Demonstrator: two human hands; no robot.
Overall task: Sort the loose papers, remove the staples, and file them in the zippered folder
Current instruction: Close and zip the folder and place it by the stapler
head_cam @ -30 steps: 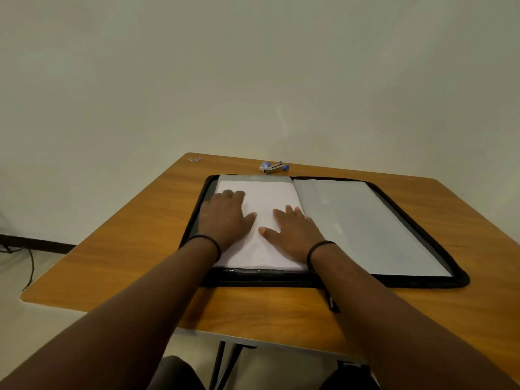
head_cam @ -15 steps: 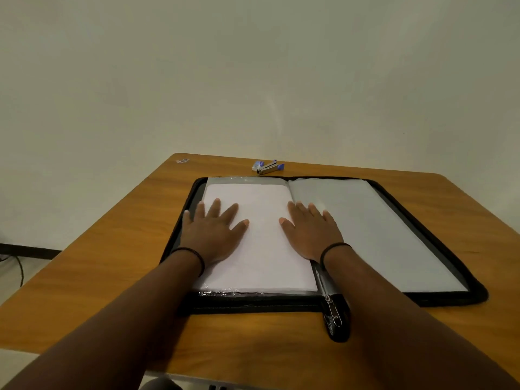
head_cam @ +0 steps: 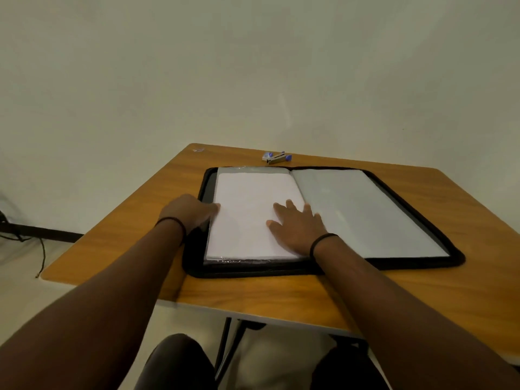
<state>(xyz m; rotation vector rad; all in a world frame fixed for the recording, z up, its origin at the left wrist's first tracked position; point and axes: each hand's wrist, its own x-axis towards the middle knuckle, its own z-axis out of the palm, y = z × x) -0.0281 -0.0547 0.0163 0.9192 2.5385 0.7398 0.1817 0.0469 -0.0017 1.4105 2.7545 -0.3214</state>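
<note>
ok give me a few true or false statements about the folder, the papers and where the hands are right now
1. The zippered folder lies open on the table. True.
2. The right hand lies flat on the white papers. True.
3. The left hand holds the stapler. False: it is at the left edge of the papers, and the stapler lies untouched on the table beyond the folder.
4. The papers sit in the right half of the folder. False: they are in the left half; the right half shows only a grey sleeve.
5. A black band circles the right wrist. True.
</note>
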